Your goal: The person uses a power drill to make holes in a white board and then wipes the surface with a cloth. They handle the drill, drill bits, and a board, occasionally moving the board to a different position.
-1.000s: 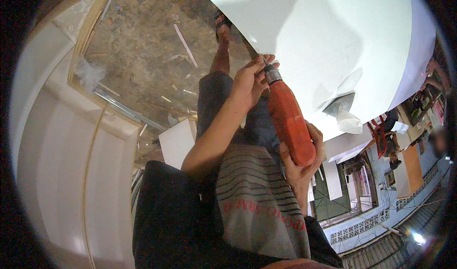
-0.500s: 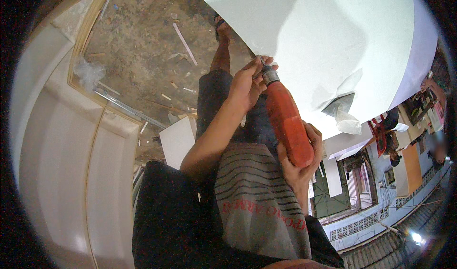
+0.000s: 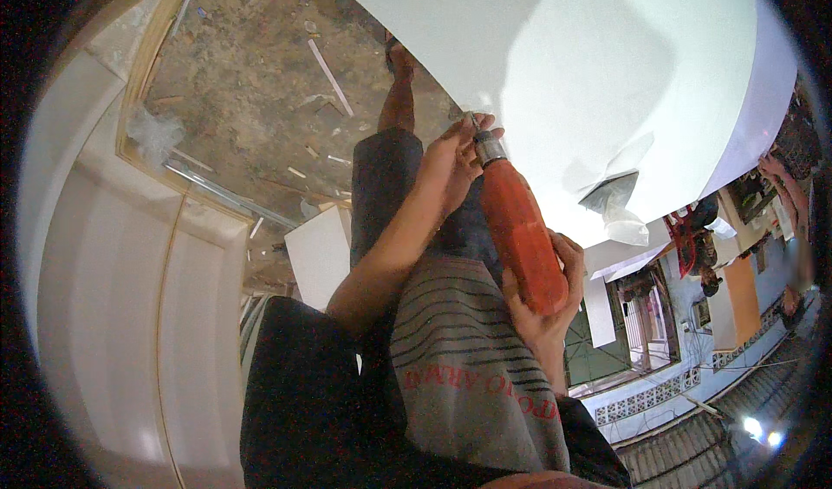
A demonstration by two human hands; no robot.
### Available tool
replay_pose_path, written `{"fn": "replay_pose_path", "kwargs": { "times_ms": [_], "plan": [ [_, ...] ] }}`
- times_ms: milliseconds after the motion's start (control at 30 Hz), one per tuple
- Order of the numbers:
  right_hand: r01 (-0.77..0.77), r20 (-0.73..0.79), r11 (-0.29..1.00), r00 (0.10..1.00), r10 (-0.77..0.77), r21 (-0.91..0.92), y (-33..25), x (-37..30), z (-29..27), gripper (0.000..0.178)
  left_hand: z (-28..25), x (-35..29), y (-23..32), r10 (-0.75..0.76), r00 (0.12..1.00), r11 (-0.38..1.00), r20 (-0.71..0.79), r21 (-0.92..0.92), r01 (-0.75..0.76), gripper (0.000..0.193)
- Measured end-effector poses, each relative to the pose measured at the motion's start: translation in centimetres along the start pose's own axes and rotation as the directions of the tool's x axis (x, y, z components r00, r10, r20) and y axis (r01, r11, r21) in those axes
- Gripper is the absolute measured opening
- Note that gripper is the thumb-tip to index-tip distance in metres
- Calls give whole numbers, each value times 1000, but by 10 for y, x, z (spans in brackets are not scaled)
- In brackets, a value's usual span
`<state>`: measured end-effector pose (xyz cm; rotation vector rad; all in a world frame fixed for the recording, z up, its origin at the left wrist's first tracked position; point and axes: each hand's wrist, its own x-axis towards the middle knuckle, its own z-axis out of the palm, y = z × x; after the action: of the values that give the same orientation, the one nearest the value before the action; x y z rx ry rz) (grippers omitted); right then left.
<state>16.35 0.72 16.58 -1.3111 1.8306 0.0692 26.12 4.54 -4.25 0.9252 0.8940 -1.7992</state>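
A red power drill (image 3: 524, 238) with a metal chuck (image 3: 490, 148) slants up and left in front of me. Its rear end rests in my right hand (image 3: 550, 316), whose fingers wrap round the body. At the drill's tip, the fingers of my left hand (image 3: 444, 168) are pinched together beside the bit, by the edge of a large white panel (image 3: 589, 64). Whatever small thing they grip is too small to make out. A clear plastic bag (image 3: 620, 216) with dark contents lies on the panel, to the right of the drill.
Pale cabinet-like panels (image 3: 95, 255) with wooden edging stand at the left. Scraps and a thin strip (image 3: 331, 77) litter the dirty floor (image 3: 269, 47). A small white board (image 3: 321, 251) is beside my left arm. Other people (image 3: 784, 194) are at the far right.
The view has shifted slightly. Both hands and the drill keep nearly the same places at the panel's edge.
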Motion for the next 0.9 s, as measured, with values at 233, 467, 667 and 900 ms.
{"fn": "replay_pose_path", "kwargs": {
  "times_ms": [233,467,667,900],
  "plan": [
    [-69,57,998,996,68,10,-15,11,-8,60,30,-21,-1,-41,995,962,90,-264,64,42],
    [-123,111,992,986,123,-12,-31,23,-14,59,52,-39,-11,-156,970,897,186,-384,218,44],
    [-31,112,989,993,48,-142,-35,28,-17,59,65,-33,1,-180,977,911,118,-355,211,42],
    [-42,99,987,993,58,-156,-39,33,-18,58,63,-27,-2,-212,974,911,86,-342,228,40]
  ]
}}
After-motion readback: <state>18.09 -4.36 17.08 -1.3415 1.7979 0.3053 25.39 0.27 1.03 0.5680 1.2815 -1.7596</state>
